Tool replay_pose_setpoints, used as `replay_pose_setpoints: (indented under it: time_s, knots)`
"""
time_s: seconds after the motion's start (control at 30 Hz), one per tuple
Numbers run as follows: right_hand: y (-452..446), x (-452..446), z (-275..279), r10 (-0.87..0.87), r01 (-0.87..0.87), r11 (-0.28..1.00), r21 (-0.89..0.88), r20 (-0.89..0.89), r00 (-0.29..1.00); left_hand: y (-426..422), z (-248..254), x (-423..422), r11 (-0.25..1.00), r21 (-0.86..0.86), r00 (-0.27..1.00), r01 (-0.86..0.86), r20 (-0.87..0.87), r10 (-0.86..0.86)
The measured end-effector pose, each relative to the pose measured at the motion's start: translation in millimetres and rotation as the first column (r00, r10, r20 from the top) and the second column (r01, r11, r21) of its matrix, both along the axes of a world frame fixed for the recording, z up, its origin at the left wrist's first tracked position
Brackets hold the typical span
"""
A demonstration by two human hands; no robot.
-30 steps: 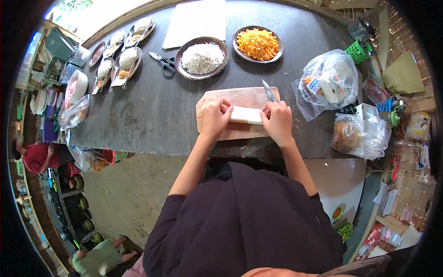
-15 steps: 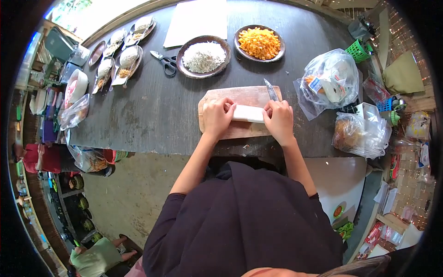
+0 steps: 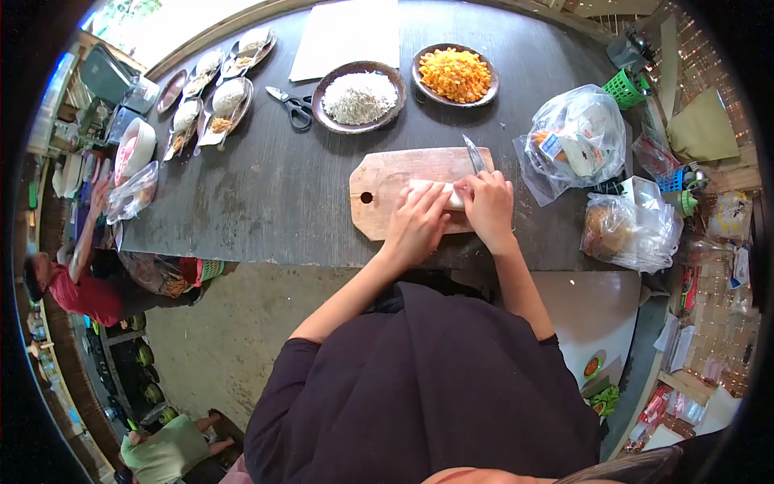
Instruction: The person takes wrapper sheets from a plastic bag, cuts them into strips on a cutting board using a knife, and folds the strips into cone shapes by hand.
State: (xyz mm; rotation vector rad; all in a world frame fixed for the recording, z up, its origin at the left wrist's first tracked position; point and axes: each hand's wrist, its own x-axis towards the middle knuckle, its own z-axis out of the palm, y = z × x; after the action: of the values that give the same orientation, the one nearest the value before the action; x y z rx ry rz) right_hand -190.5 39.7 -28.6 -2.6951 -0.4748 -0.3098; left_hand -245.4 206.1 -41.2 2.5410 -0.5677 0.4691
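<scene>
A white rectangular block [image 3: 457, 199] lies across the wooden cutting board [image 3: 385, 168], largely covered by my fingers. My left hand [image 3: 416, 226] rests over its left and middle part, fingers laid across the top and curled on it. At the right end, my right hand [image 3: 488, 210] grips the block with fingertips and thumb. Just beyond the right hand, a knife [image 3: 474, 153] lies on the board, its blade pointing away from me and its handle hidden. What covers the block, if anything, I cannot make out.
Beyond the board stand a bowl of white shreds [image 3: 359, 98] and a plate of orange pieces [image 3: 455, 75]. Scissors [image 3: 292, 107] lie left of them. Plastic bags [image 3: 576, 137] sit at right, plates of rice [image 3: 228, 101] at far left. Two other people are on the left.
My left hand has shifted right from the block's left end and now lies over it, uncovering the board's hole. A person at left has raised an arm toward the table.
</scene>
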Motion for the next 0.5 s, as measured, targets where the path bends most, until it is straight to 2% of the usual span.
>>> replay_pose_setpoints:
  time_s: [0.07, 0.17, 0.23, 0.27, 0.3, 0.37, 0.5]
  knots:
    - [-1, -4, 0, -0.016, 0.016, 1.0, -0.009, 0.027, 1.0, -4, -7, -3, 0.999, 0.043, 0.995, -0.017, -0.102, 0.021]
    - [1, -17, 5, -0.014, 0.012, 0.999, -0.037, -0.053, 0.998, -2, -11, -5, 0.998, 0.063, 0.994, 0.008, -0.114, -0.001]
    - [5, -26, 2, 0.015, 0.0, 0.995, -0.101, 0.154, 0.988, -2, -18, -7, 0.999, 0.032, 0.994, 0.014, -0.108, -0.01]
    - [7, -32, 0, 0.072, -0.063, 0.984, -0.168, 0.048, 0.996, -1, -21, -7, 1.0, 0.003, 0.995, 0.021, -0.102, -0.02]
    - [8, -39, -6, 0.072, -0.063, 0.984, -0.167, 0.048, 0.996, 0, -24, -7, 1.0, 0.004, 0.995, 0.021, -0.102, -0.02]
    - [10, -52, -24, 0.205, -0.205, 0.979, -0.018, -0.007, 0.979, 3, -27, -5, 0.999, 0.024, 0.99, 0.034, -0.138, -0.031]
    - [8, -59, -27, 0.17, -0.171, 0.981, -0.088, -0.025, 0.985, 7, -23, -7, 0.998, 0.012, 0.989, 0.059, -0.137, -0.056]
